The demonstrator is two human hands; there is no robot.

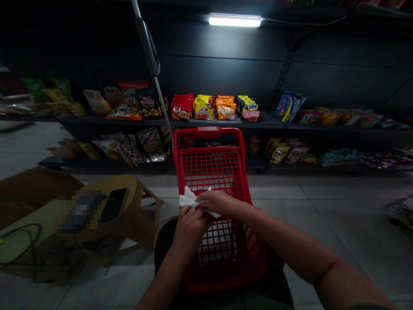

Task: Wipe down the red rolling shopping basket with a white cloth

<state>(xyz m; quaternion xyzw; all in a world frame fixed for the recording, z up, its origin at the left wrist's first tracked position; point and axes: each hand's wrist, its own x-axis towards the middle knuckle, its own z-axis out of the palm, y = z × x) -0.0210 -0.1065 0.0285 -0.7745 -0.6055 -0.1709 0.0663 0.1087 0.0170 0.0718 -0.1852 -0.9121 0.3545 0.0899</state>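
A white cloth or tissue [190, 199] is bunched over the rim of a red plastic shopping basket [222, 277] with grid sides, which stands between my knees. My right hand [219, 202] presses on the cloth from above, fingers bent round it. Just below and to the left, my left hand [192, 221] has its fingers curled at the cloth's lower edge. The two hands nearly touch, and part of the cloth is hidden under them. A silver telescopic pole [163, 99] rises from the basket's far left corner beside its red handle [208, 132].
Dark shelves [267, 120] ahead carry several rows of snack packets, with noodle packs [182, 107] in the middle. A lamp [235, 20] glows above. To the left, a beige stool [129, 211] holds a black phone [114, 205] and a blurred item. Black cables [34, 232] lie farther left.
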